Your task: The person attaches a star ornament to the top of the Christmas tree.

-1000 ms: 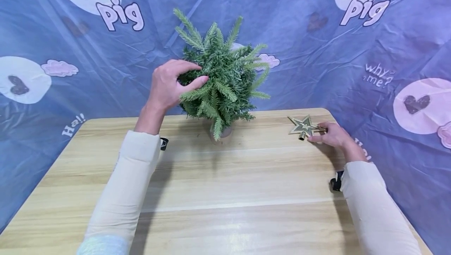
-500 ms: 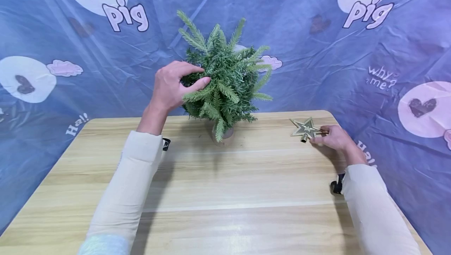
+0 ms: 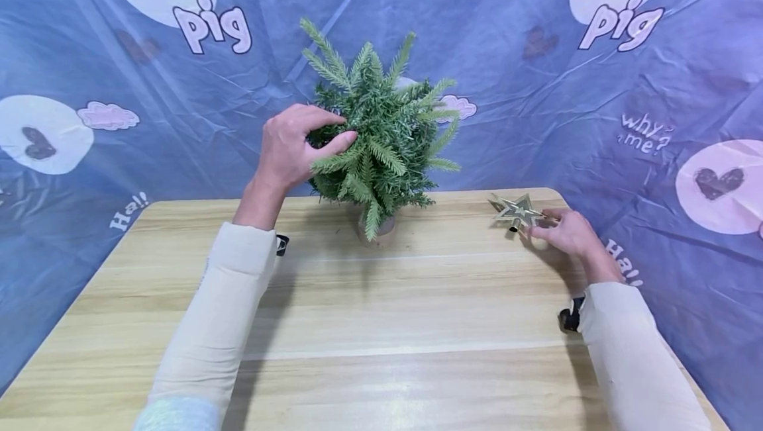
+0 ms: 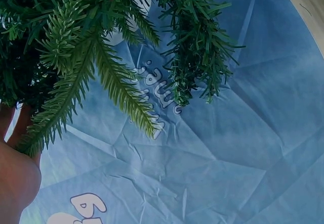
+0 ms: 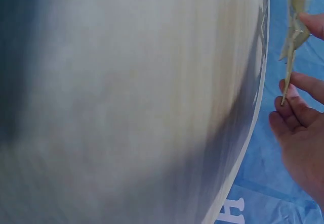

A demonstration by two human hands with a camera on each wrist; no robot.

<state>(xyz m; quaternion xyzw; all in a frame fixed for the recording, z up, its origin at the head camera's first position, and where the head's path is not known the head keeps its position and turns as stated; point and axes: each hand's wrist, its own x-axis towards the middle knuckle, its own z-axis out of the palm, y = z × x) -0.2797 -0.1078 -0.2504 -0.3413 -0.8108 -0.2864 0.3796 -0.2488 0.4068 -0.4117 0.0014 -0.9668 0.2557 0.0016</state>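
A small artificial Christmas tree point(image 3: 381, 120) stands upright on its round base point(image 3: 377, 231) near the table's far edge. My left hand point(image 3: 292, 143) grips it from the left, thumb and index finger curved round its branches; the other fingertips are hidden in the greenery. In the left wrist view, part of that hand point(image 4: 17, 176) touches a light green branch point(image 4: 66, 92). To the right, my right hand point(image 3: 569, 236) pinches a gold star tree topper point(image 3: 517, 211) by its points. The right wrist view shows the star point(image 5: 293, 37) edge-on between thumb and fingers, its hollow socket upward.
The wooden table point(image 3: 381, 312) carries the tree. Behind it and on both sides hangs a creased blue printed cloth point(image 3: 477, 34). The right hand is close to the table's right edge. Black wrist devices point(image 3: 571, 315) show beside the sleeves.
The gold star has tilted in my right hand and seems slightly raised. My left hand stays at the tree. The head view has shifted slightly since a second ago.
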